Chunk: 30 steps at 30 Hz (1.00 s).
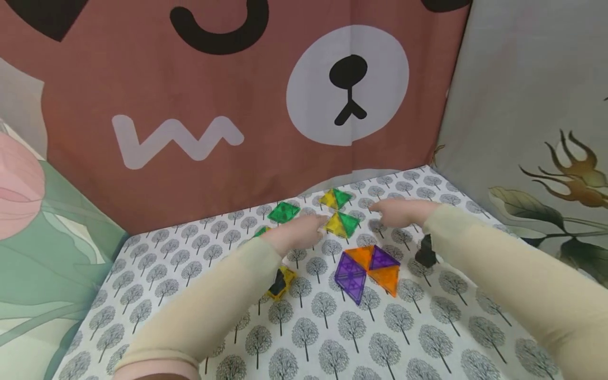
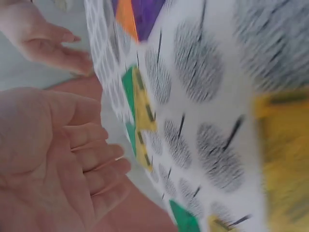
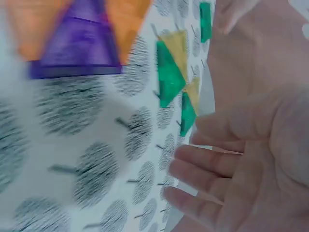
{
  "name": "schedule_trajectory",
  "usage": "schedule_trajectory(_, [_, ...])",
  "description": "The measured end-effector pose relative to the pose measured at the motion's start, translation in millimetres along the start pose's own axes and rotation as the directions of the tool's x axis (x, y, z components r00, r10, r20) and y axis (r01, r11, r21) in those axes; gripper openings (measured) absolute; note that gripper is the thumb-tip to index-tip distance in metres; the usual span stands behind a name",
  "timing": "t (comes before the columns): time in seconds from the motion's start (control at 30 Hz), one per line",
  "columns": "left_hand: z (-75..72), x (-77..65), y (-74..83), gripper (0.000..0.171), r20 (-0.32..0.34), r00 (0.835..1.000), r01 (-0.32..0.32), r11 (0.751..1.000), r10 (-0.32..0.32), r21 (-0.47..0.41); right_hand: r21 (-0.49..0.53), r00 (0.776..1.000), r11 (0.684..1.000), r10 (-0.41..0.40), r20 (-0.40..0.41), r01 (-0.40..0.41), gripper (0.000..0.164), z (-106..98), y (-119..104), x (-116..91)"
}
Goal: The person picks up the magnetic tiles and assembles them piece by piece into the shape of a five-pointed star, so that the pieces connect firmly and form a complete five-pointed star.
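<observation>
Both hands hold nothing. My left hand [image 1: 301, 232] is over the cloth, fingers pointing right, its fingertips by the lower yellow-and-green pair of triangular tiles [image 1: 337, 227]. In the left wrist view its palm [image 2: 38, 159] shows with relaxed fingers. To the right of the tiles is my right hand [image 1: 399, 212], pointing left; the right wrist view shows its fingers [image 3: 207, 164] loosely extended. Another yellow-and-green pair [image 1: 341, 199] lies just behind the first, their corners close together. Nearer the front, orange and purple triangular tiles [image 1: 351, 274] form a partial fan.
A green diamond-shaped piece [image 1: 284, 211] lies at the back left. The left forearm partly covers a green tile [image 1: 261, 231] and a yellow tile [image 1: 288, 277]. Tree-print cloth [image 1: 304, 332] covers the surface. A brown bear-print curtain [image 1: 266, 169] stands behind, with patterned fabric on both sides.
</observation>
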<state>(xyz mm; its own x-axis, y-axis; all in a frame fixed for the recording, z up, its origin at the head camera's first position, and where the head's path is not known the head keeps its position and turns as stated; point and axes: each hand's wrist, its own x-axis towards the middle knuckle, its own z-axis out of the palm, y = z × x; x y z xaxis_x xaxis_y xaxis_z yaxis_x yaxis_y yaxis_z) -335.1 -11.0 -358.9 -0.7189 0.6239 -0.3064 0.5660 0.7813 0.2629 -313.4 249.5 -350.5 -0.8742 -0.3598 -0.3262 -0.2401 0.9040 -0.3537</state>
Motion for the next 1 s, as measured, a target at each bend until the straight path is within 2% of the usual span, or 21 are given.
schedule_trajectory(0.07, [4.7, -12.1, -1.5, 0.050, -0.009, 1.000, -0.016, 0.993, 0.015, -0.113, -0.021, 1.000, 0.999, -0.025, 0.016, 0.025, 0.044, 1.7, 3.0, -11.9])
schedule_trajectory(0.1, [7.4, -17.6, -1.7, 0.049, -0.017, 1.000, -0.017, 0.982, 0.014, -0.186, -0.015, 0.999, 0.999, -0.037, 0.021, 0.037, 0.042, 3.5, 5.2, -17.1])
schedule_trajectory(0.17, [13.9, -26.9, -1.0, 0.048, -0.019, 1.000, -0.004, 0.944, -0.003, -0.330, 0.065, 0.999, 0.998, -0.020, 0.034, 0.017, 0.034, 10.6, 11.3, -26.1])
schedule_trajectory(0.2, [17.4, -30.5, 0.0, 0.047, -0.015, 1.000, 0.007, 0.912, -0.015, -0.409, 0.127, 0.999, 0.992, 0.000, 0.044, -0.005, 0.031, 15.5, 15.0, -30.0])
schedule_trajectory(0.27, [25.3, -35.0, 3.0, 0.049, 0.001, 0.999, 0.040, 0.829, -0.047, -0.558, 0.267, 0.997, 0.961, 0.056, 0.057, -0.069, 0.026, 25.9, 22.9, -36.3])
schedule_trajectory(0.33, [32.3, -38.6, 6.6, 0.050, 0.027, 0.997, 0.076, 0.723, -0.078, -0.686, 0.421, 0.993, 0.900, 0.099, 0.062, -0.116, 0.023, 35.0, 29.3, -42.2])
schedule_trajectory(0.4, [38.7, -41.1, 9.6, 0.051, 0.035, 0.995, 0.089, 0.627, -0.098, -0.774, 0.542, 0.992, 0.831, 0.113, 0.051, -0.123, 0.023, 41.6, 33.8, -47.2])
schedule_trajectory(0.53, [50.1, -46.0, 13.0, 0.052, 0.018, 0.995, 0.062, 0.444, -0.103, -0.894, 0.694, 0.996, 0.715, 0.085, 0.031, -0.083, 0.029, 48.3, 38.8, -57.2])
schedule_trajectory(0.63, [56.0, -47.7, 16.4, 0.052, 0.022, 0.996, 0.048, 0.306, -0.088, -0.951, 0.752, 0.997, 0.656, 0.075, 0.025, -0.068, 0.034, 51.3, 41.0, -63.0])
schedule_trajectory(0.67, [57.4, -47.8, 17.5, 0.051, 0.025, 0.996, 0.048, 0.270, -0.086, -0.962, 0.764, 0.997, 0.642, 0.072, 0.023, -0.063, 0.035, 52.0, 41.2, -64.4])
schedule_trajectory(0.73, [59.3, -48.4, 19.2, 0.050, 0.030, 0.995, 0.050, 0.218, -0.093, -0.975, 0.788, 0.998, 0.614, 0.065, 0.016, -0.052, 0.037, 53.1, 41.4, -66.7])
schedule_trajectory(0.77, [59.7, -49.2, 19.8, 0.050, 0.029, 0.994, 0.049, 0.202, -0.102, -0.978, 0.796, 0.998, 0.604, 0.062, 0.011, -0.046, 0.037, 53.6, 41.0, -67.5])
schedule_trajectory(1.0, [61.0, -56.9, 21.4, 0.052, 0.002, 0.989, 0.024, 0.149, -0.146, -0.989, 0.826, 0.998, 0.563, 0.066, -0.022, -0.019, 0.040, 57.2, 33.1, -70.8])
